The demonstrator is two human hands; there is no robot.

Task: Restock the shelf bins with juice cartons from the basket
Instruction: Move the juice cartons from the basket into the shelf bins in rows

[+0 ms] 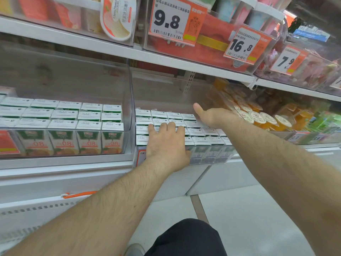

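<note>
Two clear shelf bins hold rows of upright juice cartons with white tops. The left bin (127,100) is packed with orange-juice cartons (88,141). The middle bin (166,85) holds cartons with purple fronts (208,154). My left hand (166,143) lies palm down on the front rows of the middle bin, fingers spread flat over the carton tops. My right hand (212,115) reaches over the bin's right side, thumb up, fingers hidden behind the cartons at the back right. No basket is in view.
To the right, a bin of orange jelly cups (258,117). The shelf above (166,58) carries price tags 9.8 (169,21), 16.8 and 7.9 over packaged goods. An orange strap (77,195) hangs at the white base below. My dark-trousered knee (188,235) is over the pale floor.
</note>
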